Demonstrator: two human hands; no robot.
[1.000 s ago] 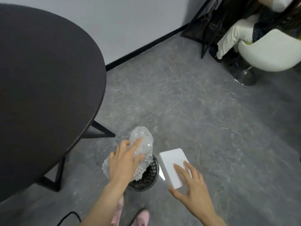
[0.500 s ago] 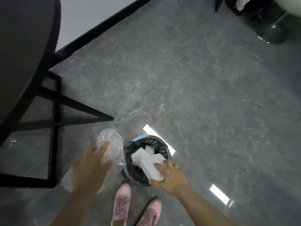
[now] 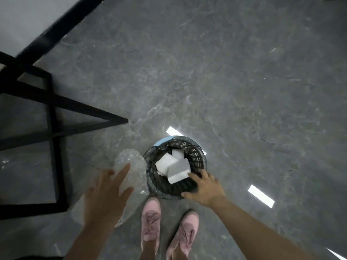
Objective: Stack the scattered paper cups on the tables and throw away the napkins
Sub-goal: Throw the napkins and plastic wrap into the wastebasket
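Small round wastebasket (image 3: pixel 197 160), black mesh wall, dark liner, pale blue edge showing at its far rim; stands on the grey marbled floor (image 3: pixel 234 81) directly ahead of the person's pink shoes (image 3: pixel 150 224). Contents: folded white napkins (image 3: pixel 173 166), several pieces overlapping, the uppermost lying tilted across the opening and reaching the near rim. Right hand (image 3: pixel 205 188): fingers spread and relaxed over the near rim of the wastebasket, fingertips at the edge of the top napkin; whether they touch it cannot be told; nothing gripped. Left hand (image 3: pixel 106 196): to the left of the wastebasket, fingers extended and loosely parted, laid against a crumpled sheet of clear bubble wrap (image 3: pixel 131 166); the wrap rises just beside the basket's left wall and trails down below the palm; a firm grip is not discernible owing to blur. Black metal table frame (image 3: pixel 50 117) at left, its pointed foot near the basket. Bright rectangular light reflections (image 3: pixel 261 196) on the floor at right. White wall with black skirting (image 3: pixel 62 29) upper left.
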